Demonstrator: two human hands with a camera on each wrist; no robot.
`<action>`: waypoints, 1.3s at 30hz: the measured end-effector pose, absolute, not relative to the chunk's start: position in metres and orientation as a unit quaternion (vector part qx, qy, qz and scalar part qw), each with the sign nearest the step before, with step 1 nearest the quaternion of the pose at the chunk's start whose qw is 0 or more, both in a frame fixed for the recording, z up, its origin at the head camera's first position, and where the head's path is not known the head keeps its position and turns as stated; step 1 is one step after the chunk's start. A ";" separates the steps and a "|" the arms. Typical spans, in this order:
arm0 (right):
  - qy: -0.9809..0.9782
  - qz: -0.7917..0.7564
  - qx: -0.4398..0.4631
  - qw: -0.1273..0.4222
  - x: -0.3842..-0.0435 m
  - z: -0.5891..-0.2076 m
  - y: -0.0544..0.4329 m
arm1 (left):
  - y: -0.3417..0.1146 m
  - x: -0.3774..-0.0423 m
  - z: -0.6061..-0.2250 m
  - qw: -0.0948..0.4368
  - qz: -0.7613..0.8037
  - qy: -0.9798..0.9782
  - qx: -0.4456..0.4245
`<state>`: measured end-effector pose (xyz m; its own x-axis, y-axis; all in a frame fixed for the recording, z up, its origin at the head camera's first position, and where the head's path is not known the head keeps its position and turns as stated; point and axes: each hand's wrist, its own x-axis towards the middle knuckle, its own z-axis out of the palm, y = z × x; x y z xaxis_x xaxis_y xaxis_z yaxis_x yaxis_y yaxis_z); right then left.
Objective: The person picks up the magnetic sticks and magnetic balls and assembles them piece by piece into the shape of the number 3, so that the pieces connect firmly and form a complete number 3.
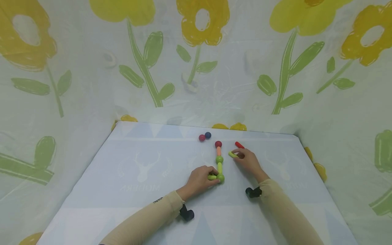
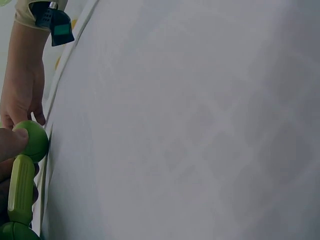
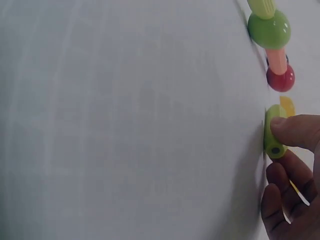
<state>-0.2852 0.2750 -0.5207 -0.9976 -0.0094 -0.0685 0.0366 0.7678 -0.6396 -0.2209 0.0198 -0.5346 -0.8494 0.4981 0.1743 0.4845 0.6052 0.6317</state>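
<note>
My left hand [image 1: 202, 177] pinches a green ball [image 1: 220, 178] at the near end of a chain on the table. The left wrist view shows its thumb on that green ball [image 2: 36, 142], with a light green rod [image 2: 21, 190] and another ball [image 2: 17, 231] below. From the held ball, the chain runs away through a yellow-green rod [image 1: 219, 167], a green ball [image 1: 219, 159], a pink rod [image 1: 218, 151] and a red ball [image 1: 218, 144]. To the right, my right hand [image 1: 247, 161] pinches a separate light green rod [image 3: 274, 132] between thumb and fingers, at the table surface.
Beyond the right hand lies a loose red rod [image 1: 239, 145]. A pinkish-red ball [image 1: 202, 137] and a dark blue ball [image 1: 208, 135] sit together farther back. Flowered sheeting [image 1: 214, 98] rises behind the table [image 1: 147, 197] and at both sides.
</note>
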 end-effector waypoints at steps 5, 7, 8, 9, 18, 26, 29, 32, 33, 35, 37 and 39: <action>0.943 -0.330 -0.006 0.031 -0.289 -0.523 0.269 | 0.020 -0.221 -0.534 0.013 0.351 0.896 0.273; 0.946 -0.323 -0.011 0.028 -0.290 -0.524 0.267 | 0.020 -0.221 -0.534 0.015 0.351 0.896 0.271; 0.946 -0.323 -0.010 0.028 -0.290 -0.524 0.267 | 0.020 -0.221 -0.534 0.015 0.352 0.896 0.271; 0.946 -0.323 -0.008 0.028 -0.290 -0.525 0.266 | 0.020 -0.220 -0.534 0.017 0.351 0.896 0.270; 0.946 -0.321 -0.013 0.032 -0.293 -0.526 0.265 | 0.020 -0.221 -0.534 0.017 0.350 0.896 0.271; 0.948 -0.318 -0.024 0.021 -0.296 -0.520 0.261 | 0.020 -0.221 -0.534 0.017 0.347 0.898 0.270; 0.947 -0.320 -0.023 0.021 -0.297 -0.517 0.259 | 0.020 -0.221 -0.534 0.018 0.347 0.898 0.270; 0.947 -0.321 -0.029 0.018 -0.298 -0.515 0.259 | 0.020 -0.221 -0.535 0.017 0.348 0.897 0.270; 0.947 -0.320 -0.031 0.018 -0.299 -0.515 0.259 | 0.020 -0.221 -0.535 0.016 0.348 0.897 0.271; 0.946 -0.321 -0.033 0.015 -0.300 -0.513 0.258 | 0.020 -0.221 -0.535 0.015 0.349 0.897 0.271; 0.947 -0.320 -0.037 0.011 -0.301 -0.511 0.258 | 0.020 -0.221 -0.534 0.014 0.349 0.897 0.271; 0.947 -0.318 -0.041 0.007 -0.303 -0.509 0.256 | 0.020 -0.221 -0.534 0.014 0.350 0.897 0.271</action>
